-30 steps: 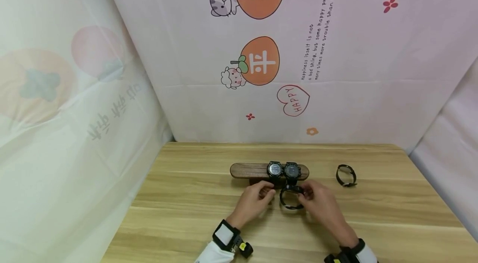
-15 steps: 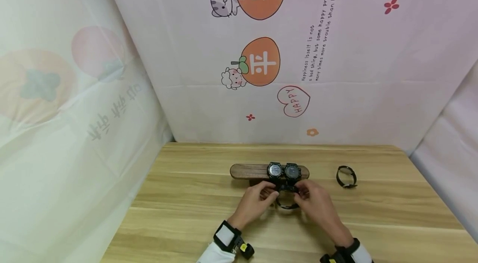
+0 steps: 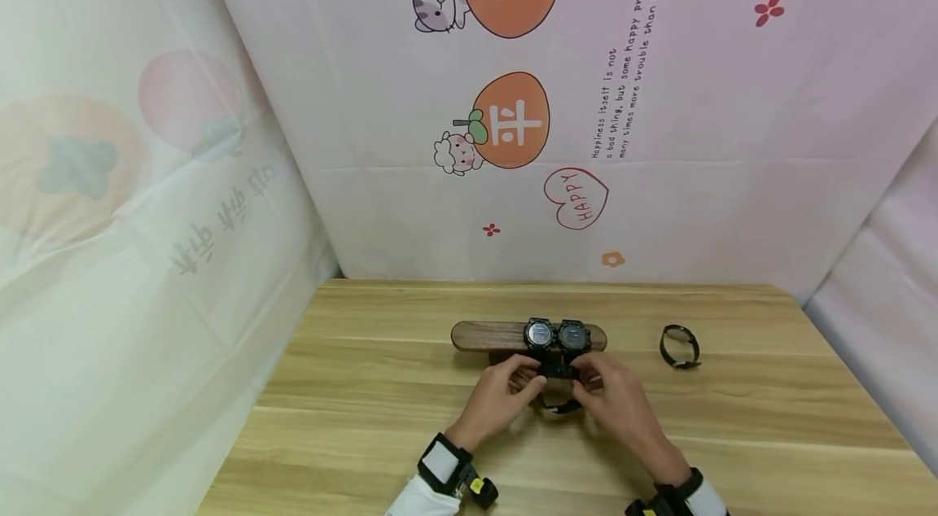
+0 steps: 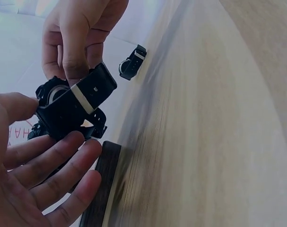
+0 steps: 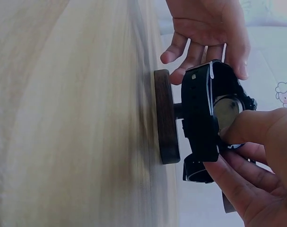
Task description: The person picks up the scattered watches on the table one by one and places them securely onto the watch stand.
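Observation:
A black wristwatch (image 3: 558, 370) with its strap buckled into a loop is held just in front of the wooden watch stand (image 3: 487, 335). My right hand (image 3: 619, 402) pinches its case, the thumb inside the loop against the metal back in the right wrist view. From the other side my left hand (image 3: 494, 394) meets the watch, thumb at the case edge and fingertips under the strap (image 4: 63, 118); the other left fingers are spread. On the stand's bar sit two digital watches, a lighter-faced one (image 3: 540, 333) and a darker one (image 3: 574, 334) right of it.
Another looped black watch (image 3: 685, 364) lies alone on the wooden table (image 3: 352, 386) to the right. The stand's dark base (image 5: 166, 123) shows in the right wrist view. A white printed cloth (image 3: 396, 215) hangs behind the table.
My right hand has brought the watch leftward to my left fingers, and its case has turned. The left hand has stayed nearly in place. The stand and the lone watch have not moved.

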Demonstrator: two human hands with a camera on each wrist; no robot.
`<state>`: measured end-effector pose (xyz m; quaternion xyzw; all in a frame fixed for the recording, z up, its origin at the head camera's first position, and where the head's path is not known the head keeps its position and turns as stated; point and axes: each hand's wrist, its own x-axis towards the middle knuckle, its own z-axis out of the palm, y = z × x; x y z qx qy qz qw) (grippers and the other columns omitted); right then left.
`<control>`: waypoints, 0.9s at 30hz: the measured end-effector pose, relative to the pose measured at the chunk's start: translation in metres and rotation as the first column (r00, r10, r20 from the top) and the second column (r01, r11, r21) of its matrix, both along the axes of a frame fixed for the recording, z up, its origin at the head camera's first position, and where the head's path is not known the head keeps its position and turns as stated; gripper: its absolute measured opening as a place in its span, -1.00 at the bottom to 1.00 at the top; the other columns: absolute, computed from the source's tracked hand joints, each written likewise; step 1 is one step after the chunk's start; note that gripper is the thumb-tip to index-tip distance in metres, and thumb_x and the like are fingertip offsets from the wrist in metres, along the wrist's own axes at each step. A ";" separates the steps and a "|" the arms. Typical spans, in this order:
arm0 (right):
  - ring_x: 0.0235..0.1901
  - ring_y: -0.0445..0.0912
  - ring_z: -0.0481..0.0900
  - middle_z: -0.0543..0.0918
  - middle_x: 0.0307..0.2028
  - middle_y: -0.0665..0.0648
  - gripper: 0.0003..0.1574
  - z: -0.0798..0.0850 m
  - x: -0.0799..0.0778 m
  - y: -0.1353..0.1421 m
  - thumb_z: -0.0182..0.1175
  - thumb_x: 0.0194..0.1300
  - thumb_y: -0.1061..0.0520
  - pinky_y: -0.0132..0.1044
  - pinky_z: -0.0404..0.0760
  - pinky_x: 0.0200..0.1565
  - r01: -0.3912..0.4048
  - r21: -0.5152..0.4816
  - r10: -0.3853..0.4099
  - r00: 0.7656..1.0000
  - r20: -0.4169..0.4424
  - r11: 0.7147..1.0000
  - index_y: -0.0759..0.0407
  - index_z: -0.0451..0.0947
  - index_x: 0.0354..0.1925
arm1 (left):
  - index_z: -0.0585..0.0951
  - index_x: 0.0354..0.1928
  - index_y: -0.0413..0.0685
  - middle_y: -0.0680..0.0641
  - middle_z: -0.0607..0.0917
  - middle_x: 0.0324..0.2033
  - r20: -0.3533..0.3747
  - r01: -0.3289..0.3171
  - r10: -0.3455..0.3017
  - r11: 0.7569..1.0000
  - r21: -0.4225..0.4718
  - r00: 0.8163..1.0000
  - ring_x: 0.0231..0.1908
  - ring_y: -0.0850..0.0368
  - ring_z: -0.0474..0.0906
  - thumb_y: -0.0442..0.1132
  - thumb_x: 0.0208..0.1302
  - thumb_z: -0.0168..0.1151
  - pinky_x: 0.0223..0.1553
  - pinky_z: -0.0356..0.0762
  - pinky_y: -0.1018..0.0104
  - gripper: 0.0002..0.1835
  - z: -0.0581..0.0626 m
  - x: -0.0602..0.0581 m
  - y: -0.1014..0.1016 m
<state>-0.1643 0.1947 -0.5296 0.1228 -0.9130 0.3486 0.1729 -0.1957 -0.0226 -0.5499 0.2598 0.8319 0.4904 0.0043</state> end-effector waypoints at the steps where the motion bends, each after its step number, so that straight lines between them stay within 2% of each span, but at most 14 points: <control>1: -0.33 -0.16 0.61 0.63 -0.28 0.04 -0.62 -0.001 0.000 0.000 0.40 -0.01 0.33 -0.42 0.67 -0.35 -0.003 -0.002 0.003 1.000 -0.003 1.000 0.10 0.58 -0.18 | 0.54 0.09 0.21 0.21 0.65 -0.21 0.002 0.004 -0.004 1.000 0.001 1.000 -0.26 0.37 0.57 0.27 0.35 0.04 -0.23 0.62 0.44 -0.55 0.000 0.000 0.000; 11: -0.29 -0.14 0.63 0.62 -0.22 0.04 -0.57 -0.001 0.002 0.001 0.35 -0.02 0.40 -0.38 0.70 -0.30 -0.059 -0.041 0.057 0.997 -0.054 0.997 0.10 0.54 -0.17 | 0.55 0.07 0.17 0.16 0.65 -0.22 -0.002 0.041 -0.041 0.999 0.015 0.999 -0.27 0.33 0.59 0.25 0.35 0.04 -0.25 0.62 0.46 -0.55 0.003 0.002 -0.001; 17: -0.22 -0.10 0.63 0.61 -0.19 0.03 -0.52 0.000 0.003 0.000 0.36 -0.03 0.44 -0.34 0.71 -0.25 -0.084 -0.059 0.081 0.995 -0.054 0.995 0.08 0.53 -0.14 | 0.54 0.10 0.20 0.16 0.66 -0.20 -0.002 0.067 -0.067 0.997 0.032 0.998 -0.25 0.32 0.59 0.25 0.30 0.10 -0.23 0.63 0.44 -0.54 0.002 0.001 -0.002; 22: -0.17 -0.10 0.64 0.59 -0.16 0.01 -0.49 0.002 0.004 -0.002 0.41 -0.01 0.41 -0.33 0.70 -0.21 -0.114 -0.091 0.110 0.993 -0.052 0.989 0.03 0.52 -0.12 | 0.49 0.19 0.21 0.16 0.60 -0.02 -0.033 0.107 -0.106 0.993 0.043 0.994 -0.11 0.22 0.58 0.22 0.28 0.17 -0.15 0.64 0.37 -0.49 0.002 0.001 -0.004; 27: -0.14 -0.11 0.64 0.58 -0.16 -0.03 -0.44 0.001 0.002 -0.003 0.43 -0.03 0.42 -0.37 0.69 -0.20 -0.155 -0.115 0.143 0.984 -0.102 0.981 -0.02 0.51 -0.12 | 0.44 0.28 0.14 0.13 0.50 0.15 -0.053 0.165 -0.161 0.983 0.078 0.985 0.00 0.16 0.53 0.16 0.29 0.19 0.00 0.60 0.28 -0.43 0.005 0.001 -0.003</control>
